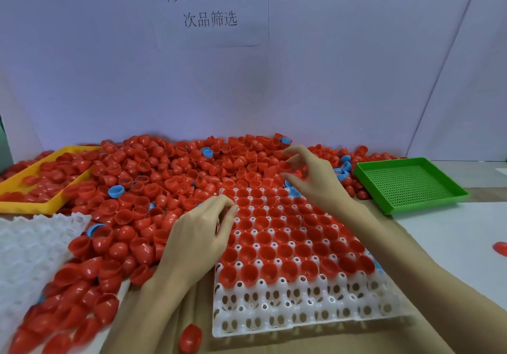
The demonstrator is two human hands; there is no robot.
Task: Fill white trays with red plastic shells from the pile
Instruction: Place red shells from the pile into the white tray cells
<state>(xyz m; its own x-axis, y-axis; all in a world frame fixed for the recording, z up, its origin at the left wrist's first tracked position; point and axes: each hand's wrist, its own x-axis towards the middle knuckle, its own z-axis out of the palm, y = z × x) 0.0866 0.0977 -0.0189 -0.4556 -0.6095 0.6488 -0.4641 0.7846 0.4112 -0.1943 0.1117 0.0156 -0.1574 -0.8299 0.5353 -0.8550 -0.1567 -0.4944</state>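
Observation:
A big pile of red plastic shells (170, 172) covers the table's back and left. The white tray (301, 309) in front of me has red shells seated open side up in most pockets; its nearest rows are bare. My left hand (203, 233) rests at the tray's left edge, fingertips pinched together, and a sliver of a red shell shows under the curled fingers. Over the tray's far edge, my right hand (315, 180) has its fingers spread, thumb and index either side of a red shell (285, 165) on the pile without closing on it.
A second white tray (30, 246) lies at the left, partly under shells. A yellow tray (24, 205) holding red shells sits at the far left, a green perforated tray (411, 186) at the right. Several blue shells (115, 191) are mixed in. A loose red shell (190, 338) lies near the front edge.

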